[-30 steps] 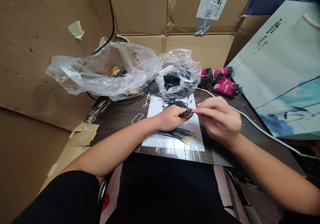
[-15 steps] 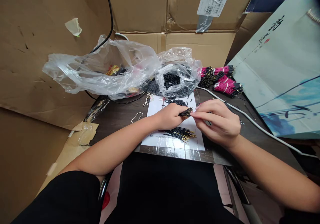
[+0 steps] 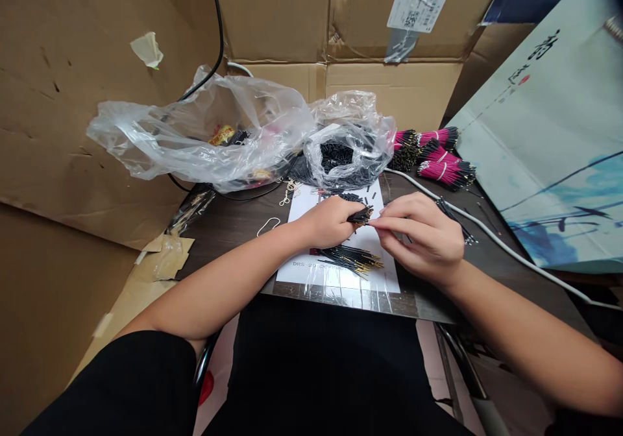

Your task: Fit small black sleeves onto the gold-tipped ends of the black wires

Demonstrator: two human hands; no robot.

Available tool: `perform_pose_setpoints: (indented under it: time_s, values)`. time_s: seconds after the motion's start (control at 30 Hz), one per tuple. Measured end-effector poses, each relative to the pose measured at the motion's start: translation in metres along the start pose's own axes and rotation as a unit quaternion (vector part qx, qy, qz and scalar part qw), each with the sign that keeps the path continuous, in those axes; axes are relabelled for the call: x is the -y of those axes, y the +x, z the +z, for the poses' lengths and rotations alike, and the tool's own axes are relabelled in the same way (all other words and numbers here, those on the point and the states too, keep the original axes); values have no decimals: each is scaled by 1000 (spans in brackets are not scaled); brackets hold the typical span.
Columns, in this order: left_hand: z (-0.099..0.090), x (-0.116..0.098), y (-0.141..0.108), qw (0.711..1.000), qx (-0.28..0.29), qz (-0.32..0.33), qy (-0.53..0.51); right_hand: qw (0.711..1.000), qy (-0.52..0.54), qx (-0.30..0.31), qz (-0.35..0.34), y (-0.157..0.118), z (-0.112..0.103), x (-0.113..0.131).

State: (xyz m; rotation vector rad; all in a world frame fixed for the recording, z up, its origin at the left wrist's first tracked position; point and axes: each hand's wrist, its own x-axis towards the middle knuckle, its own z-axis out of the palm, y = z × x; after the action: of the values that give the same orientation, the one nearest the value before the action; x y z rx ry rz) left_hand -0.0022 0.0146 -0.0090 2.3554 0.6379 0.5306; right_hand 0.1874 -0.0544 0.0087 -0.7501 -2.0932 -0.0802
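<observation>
My left hand [image 3: 327, 222] closes firmly around a small bundle of black gold-tipped wires [image 3: 361, 215], keeping their ends exposed above the printed paper sheet [image 3: 302, 264], while my right hand [image 3: 421, 238] pinches narrowly beside them, though I cannot tell whether it holds a wire.

Brown cardboard sheets [image 3: 87, 85] wall in the left side and back, with a white label [image 3: 421, 0] stuck high on the rear carton and a black cable [image 3: 217, 27] running down the corner. A pale paper bag [image 3: 549, 137] leans at right beside a dark tabletop [image 3: 228, 254].
</observation>
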Motion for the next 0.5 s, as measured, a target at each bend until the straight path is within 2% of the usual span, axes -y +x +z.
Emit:
perform_pose_setpoints:
  time_s: [0.5]
  values:
    - [-8, -1, -1, 996, 19, -16, 88, 996, 71, 47, 28, 2, 3, -3]
